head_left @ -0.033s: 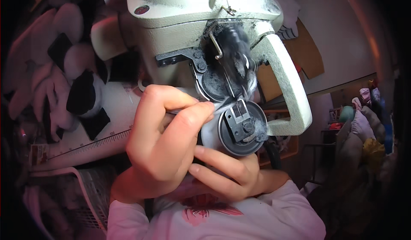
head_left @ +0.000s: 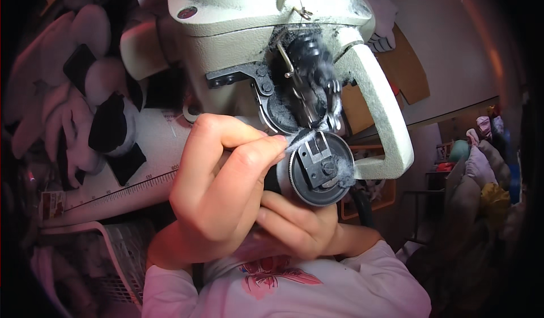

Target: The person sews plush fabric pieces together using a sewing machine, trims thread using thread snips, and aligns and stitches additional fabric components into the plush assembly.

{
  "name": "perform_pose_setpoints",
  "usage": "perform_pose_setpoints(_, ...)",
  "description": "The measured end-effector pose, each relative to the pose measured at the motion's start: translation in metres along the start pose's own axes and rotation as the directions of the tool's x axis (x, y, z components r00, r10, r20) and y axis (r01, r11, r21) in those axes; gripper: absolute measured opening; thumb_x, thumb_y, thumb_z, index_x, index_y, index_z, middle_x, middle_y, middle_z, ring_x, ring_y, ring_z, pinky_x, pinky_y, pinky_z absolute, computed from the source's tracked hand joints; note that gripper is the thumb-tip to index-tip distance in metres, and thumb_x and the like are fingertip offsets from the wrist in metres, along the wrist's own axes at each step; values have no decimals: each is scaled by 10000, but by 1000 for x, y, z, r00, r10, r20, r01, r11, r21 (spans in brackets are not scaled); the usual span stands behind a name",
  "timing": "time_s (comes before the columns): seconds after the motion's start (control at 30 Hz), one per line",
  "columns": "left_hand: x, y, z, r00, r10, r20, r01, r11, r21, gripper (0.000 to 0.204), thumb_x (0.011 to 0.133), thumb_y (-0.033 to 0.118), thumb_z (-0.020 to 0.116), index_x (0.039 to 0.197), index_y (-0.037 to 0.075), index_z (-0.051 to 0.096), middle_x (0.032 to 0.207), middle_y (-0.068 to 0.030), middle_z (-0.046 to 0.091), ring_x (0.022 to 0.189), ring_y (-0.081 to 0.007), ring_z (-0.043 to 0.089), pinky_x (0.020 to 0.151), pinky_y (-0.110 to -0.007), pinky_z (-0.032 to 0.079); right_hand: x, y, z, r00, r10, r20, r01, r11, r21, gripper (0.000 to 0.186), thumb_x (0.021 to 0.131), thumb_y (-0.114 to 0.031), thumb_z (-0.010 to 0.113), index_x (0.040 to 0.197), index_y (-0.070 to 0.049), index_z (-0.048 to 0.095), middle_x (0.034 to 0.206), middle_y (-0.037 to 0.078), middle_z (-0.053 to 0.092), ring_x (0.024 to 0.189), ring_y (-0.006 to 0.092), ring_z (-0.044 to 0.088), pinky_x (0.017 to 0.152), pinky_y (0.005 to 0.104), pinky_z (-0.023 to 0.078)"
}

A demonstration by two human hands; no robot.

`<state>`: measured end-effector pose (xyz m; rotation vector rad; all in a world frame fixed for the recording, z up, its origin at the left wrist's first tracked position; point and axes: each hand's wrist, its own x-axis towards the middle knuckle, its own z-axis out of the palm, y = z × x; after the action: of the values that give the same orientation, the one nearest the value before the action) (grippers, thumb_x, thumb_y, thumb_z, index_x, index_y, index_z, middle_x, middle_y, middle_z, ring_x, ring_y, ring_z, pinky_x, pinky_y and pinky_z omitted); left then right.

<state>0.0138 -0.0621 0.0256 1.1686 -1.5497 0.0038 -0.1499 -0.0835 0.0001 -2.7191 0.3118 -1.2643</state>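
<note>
pinch: your left hand has thumb and forefinger closed on a dark, fuzzy strip of material; those fingertips hide how much of it is held.
strip: it lies just to the right of the fingertips, at the upper-left edge of a round black disc with a ridged rim; its visible long axis slants up and to the right.
nearer hand: your left, touching the strip; your right hand sits lower, under the disc's lower-left side, fingers curled, and you cannot tell from this view whether they grip anything.
dark patch: more black shows between your hands, left of the disc; whether it belongs to the strip is unclear.
overhead: a lint-covered black metal mechanism, partly blurred, hangs from the cream-white machine head, close above the strip's far end.
in the way: a dark metal bracket stands above your left knuckles; a thick cream-white curved handle closes off the disc's right side.
around you: white plush pieces at far left, a white plastic basket at lower left, heaped cloth at far right.
</note>
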Motion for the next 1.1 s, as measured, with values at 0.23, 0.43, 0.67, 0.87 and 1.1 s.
perform_pose_setpoints(0.23,-2,11,10,995,-77,-56,78,997,24,185,766,-104,698,909,0,643,864,-98,550,798,-198,577,686,-277,482,-47,36,22,963,270,6,-270,963,-26,319,738,-124,726,1041,-47,663,990,173,660,877,304,659,787,436,519)
perform_pose_setpoints(0.43,-4,21,16,976,-188,-107,190,982,4,177,780,-127,673,905,-9,630,919,-107,541,824,-197,577,710,-266,490,-59,50,-4,953,240,-186,-211,964,161,309,701,-81,691,1000,-14,649,959,182,661,826,314,642,723,401,504)
perform_pose_setpoints(0.67,-37,-10,8,898,-131,-420,158,987,29,520,720,149,731,1153,-9,491,1151,-152,470,980,-243,488,884,-350,410,-10,47,-42,756,166,-634,-153,985,75,336,786,-287,672,981,-49,538,957,123,455,753,197,495,640,270,406)
perform_pose_setpoints(0.87,-56,-8,28,749,-662,-11,291,344,-893,471,731,67,585,1166,-30,434,1096,-104,455,993,-153,475,904,-294,400,98,35,-81,899,-255,356,332,927,-173,307,731,-304,723,890,-45,681,841,76,523,726,206,448,632,322,347)
perform_pose_setpoints(1.1,-55,-8,46,865,-482,-139,146,508,-849,348,778,-97,595,1110,-32,515,1095,-84,467,988,-118,503,843,-240,429,137,20,-44,795,-184,578,353,915,-194,328,569,-299,764,748,-38,679,783,78,558,704,243,498,586,357,381)
